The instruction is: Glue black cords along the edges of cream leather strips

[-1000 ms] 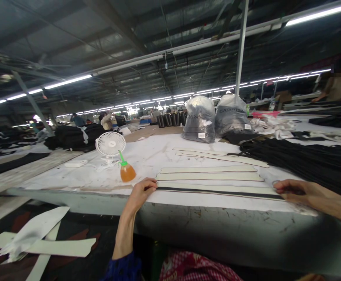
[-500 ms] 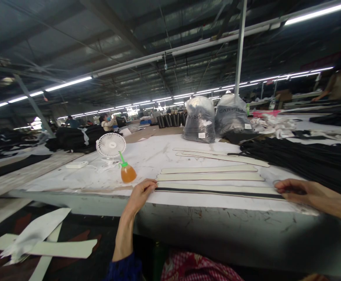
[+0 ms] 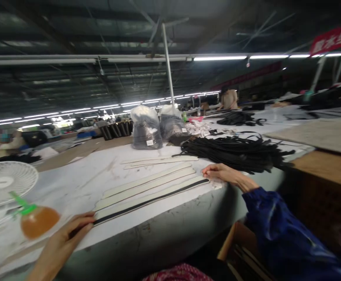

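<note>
A pale strip with a black band (image 3: 151,201) lies along the near edge of the white-covered table (image 3: 106,166). My left hand (image 3: 68,238) pinches the strip's left end between thumb and fingers. At its right end is my right hand (image 3: 224,174), fingers closed together near the tip; whether they grip anything is too small to tell. Two plain pale strips (image 3: 147,187) lie just behind, and thinner pale strips (image 3: 161,160) rest farther back.
A bottle of orange liquid (image 3: 38,222) and a white fan (image 3: 8,181) stand at the left. Black strips (image 3: 237,150) are heaped at the right, near two filled plastic bags (image 3: 147,128). A cardboard box (image 3: 237,246) is below the table edge. People work in the background.
The view has swung to the right, so the table contents appear farther left. Both hands remain at the ends of the black-banded strip. The right sleeve and box have come into view.
</note>
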